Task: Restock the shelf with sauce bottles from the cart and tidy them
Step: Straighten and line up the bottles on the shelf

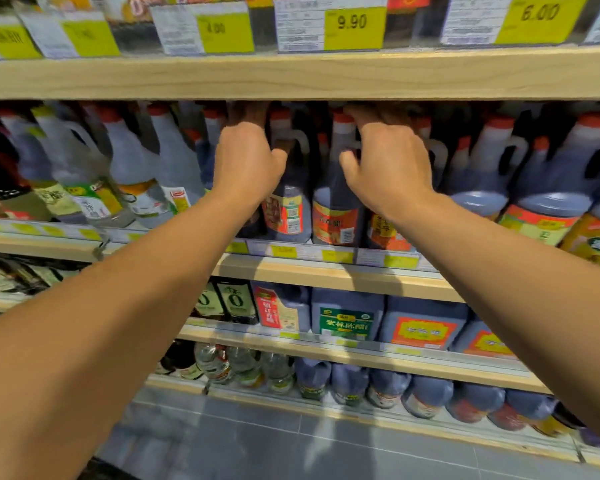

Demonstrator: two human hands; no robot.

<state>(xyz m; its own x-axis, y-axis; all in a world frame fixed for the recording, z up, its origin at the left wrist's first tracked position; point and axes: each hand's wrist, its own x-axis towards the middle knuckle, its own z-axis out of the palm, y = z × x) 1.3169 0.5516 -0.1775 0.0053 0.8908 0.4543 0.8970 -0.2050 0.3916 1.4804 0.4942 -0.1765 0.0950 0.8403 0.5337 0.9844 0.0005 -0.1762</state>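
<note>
Left hand (246, 161) grip: cannot tell, fingers hidden | right hand (388, 164) grip: cannot tell | among shelf (326, 268) bottles (336, 188)

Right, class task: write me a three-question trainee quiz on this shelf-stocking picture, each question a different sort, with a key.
1. True or false: both the left hand and the right hand reach into the same shelf level.
2. Multiple choice: what colour are the caps on the dark sauce bottles between the hands? A red, B green, C white.
3. Fill the gap: the clearest yellow price tag on the upper shelf edge reads ____.

Key: 1 true. 2 A. 3 9.90.
</note>
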